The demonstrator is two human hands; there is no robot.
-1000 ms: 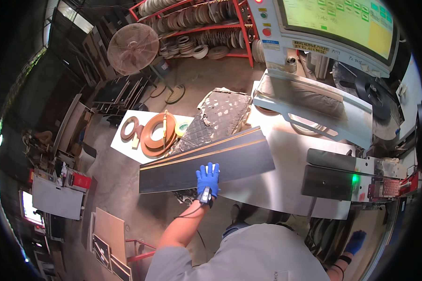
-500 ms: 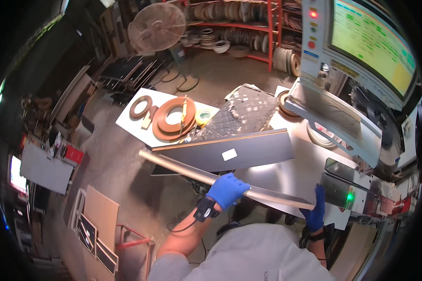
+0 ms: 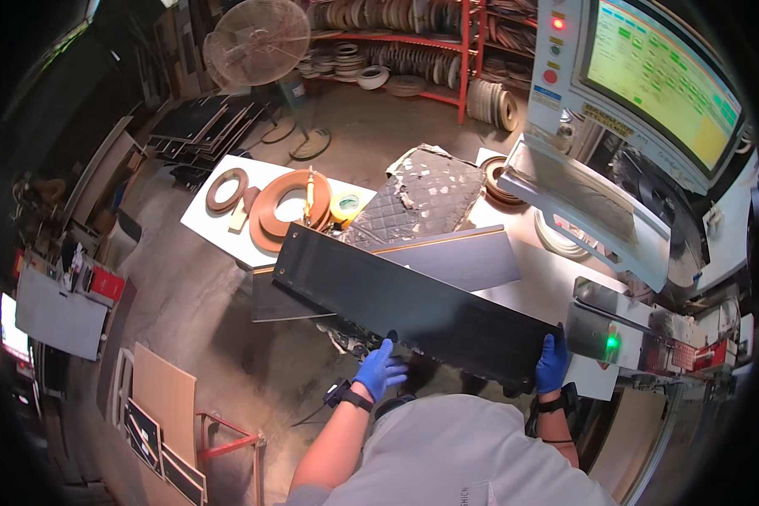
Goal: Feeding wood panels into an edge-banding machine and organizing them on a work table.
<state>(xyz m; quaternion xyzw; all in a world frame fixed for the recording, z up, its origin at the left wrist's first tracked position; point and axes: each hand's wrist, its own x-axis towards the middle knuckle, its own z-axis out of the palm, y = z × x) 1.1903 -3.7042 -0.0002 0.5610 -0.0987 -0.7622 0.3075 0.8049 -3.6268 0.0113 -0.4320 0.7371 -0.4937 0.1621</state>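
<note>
A long black board [image 3: 413, 299] slants across the front of the worktable, its broad dark face toward me and small holes near its far left end. My right hand [image 3: 551, 364], in a blue glove, grips its right end, with the thumb on the face; the other fingers are partly hidden. Just below the board's near edge, my blue-gloved left hand [image 3: 379, 371] is open with fingers spread. Whether a fingertip touches the edge I cannot tell. Under the held board lies another dark board [image 3: 481, 257], partly covered, and a further dark panel [image 3: 270, 297] shows at its left.
Brown edge-banding rolls [image 3: 278, 211] and a tape roll [image 3: 346, 205] lie on a white panel at the far left. A worn quilted pad [image 3: 422, 190] sits behind the boards. To the right stand a machine [image 3: 599, 312] and a screen [image 3: 662, 80]. A fan [image 3: 257, 42] stands beyond.
The held board has turned from edge-on to showing its broad black face. My left hand has let go of it and moved down and left; my right hand keeps its grip.
</note>
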